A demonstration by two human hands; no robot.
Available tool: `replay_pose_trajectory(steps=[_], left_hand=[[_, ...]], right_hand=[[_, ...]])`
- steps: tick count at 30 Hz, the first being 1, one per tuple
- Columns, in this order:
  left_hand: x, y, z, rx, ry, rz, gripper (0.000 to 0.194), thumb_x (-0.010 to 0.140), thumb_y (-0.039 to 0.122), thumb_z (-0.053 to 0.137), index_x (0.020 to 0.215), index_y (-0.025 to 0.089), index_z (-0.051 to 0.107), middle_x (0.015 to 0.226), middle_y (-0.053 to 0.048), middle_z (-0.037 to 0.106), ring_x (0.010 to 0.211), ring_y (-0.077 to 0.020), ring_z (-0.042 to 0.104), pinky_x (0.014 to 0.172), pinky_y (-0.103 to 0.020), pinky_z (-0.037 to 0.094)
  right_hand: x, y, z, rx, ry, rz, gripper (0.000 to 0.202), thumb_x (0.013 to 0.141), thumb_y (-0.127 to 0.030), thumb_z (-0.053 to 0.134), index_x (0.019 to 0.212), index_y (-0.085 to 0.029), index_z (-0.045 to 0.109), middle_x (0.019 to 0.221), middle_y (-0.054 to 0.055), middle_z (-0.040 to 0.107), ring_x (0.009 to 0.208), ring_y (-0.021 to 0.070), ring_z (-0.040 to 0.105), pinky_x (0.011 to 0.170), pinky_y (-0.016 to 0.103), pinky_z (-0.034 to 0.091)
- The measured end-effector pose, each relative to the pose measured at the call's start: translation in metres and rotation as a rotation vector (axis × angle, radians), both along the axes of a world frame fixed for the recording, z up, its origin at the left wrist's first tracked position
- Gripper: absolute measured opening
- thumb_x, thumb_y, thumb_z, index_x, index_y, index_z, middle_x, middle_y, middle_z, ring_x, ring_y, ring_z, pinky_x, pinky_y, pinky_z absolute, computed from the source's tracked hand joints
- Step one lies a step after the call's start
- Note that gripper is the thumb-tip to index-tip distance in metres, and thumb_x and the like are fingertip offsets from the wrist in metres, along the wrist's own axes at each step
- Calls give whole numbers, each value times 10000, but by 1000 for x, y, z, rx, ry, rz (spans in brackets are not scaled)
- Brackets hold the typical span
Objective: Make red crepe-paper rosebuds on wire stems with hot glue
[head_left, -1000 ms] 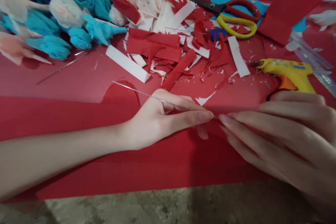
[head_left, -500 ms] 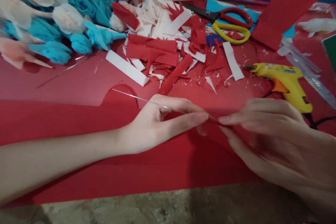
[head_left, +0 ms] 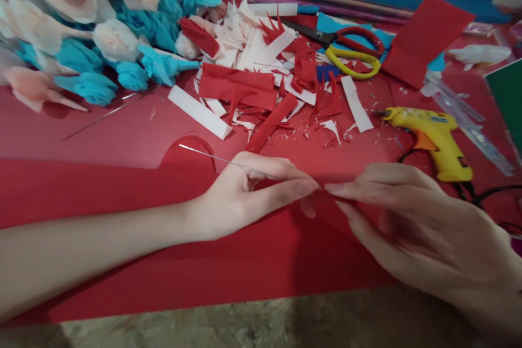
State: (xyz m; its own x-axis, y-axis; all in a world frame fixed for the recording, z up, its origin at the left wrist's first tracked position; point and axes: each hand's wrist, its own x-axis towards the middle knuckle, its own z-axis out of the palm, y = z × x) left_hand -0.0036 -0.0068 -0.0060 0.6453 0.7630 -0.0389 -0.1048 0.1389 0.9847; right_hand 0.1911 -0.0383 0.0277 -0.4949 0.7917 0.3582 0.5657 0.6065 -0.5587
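Note:
My left hand (head_left: 261,187) pinches a thin metal wire (head_left: 207,155) between thumb and forefinger. The wire's free end points up and left across the hand; its other end runs to the fingertips. Close by on the right, my right hand (head_left: 403,217) has its thumb and fingers pressed together on what looks like a narrow strip of red paper (head_left: 336,196), largely hidden and hard to tell from the red surface. The fingertips of both hands almost meet. Beneath them lies a red sheet (head_left: 228,266) along the table's front edge.
Scraps of red and white paper (head_left: 240,87) are heaped beyond my hands. Scissors (head_left: 354,60) with red and yellow handles lie by the heap. A yellow glue gun (head_left: 432,130) rests to the right, its cord trailing. Blue and peach paper flowers (head_left: 118,38) fill the back left.
My right hand has shifted slightly left along with the view, and the scene sits a little lower in the frame. Both hands keep their pinch.

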Motion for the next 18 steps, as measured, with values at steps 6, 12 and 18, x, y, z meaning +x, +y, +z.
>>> replay_pose_trajectory(steps=[6, 12, 18], left_hand=[[-1, 0, -1, 1, -9, -16, 183, 826, 148, 505, 753, 108, 669, 699, -32, 665, 671, -103, 601, 660, -197, 489], [0, 1, -1, -10, -11, -16, 190, 823, 150, 507, 738, 117, 673, 690, -26, 671, 675, -108, 611, 654, -197, 489], [0, 1, 0, -24, -1, -24, 211, 830, 147, 500, 708, 103, 666, 680, -27, 664, 670, -101, 603, 664, -193, 488]], right_hand=[[3, -4, -4, -14, -45, -20, 253, 738, -69, 589, 985, -117, 616, 835, 42, 607, 767, 85, 570, 690, 143, 506], [7, -6, -4, 14, -69, -6, 319, 731, -62, 597, 1043, -130, 591, 896, 41, 612, 796, 102, 563, 725, 174, 510], [2, -8, -1, 8, -62, -59, 266, 740, -54, 581, 993, -129, 609, 819, 31, 605, 727, 81, 571, 666, 146, 509]])
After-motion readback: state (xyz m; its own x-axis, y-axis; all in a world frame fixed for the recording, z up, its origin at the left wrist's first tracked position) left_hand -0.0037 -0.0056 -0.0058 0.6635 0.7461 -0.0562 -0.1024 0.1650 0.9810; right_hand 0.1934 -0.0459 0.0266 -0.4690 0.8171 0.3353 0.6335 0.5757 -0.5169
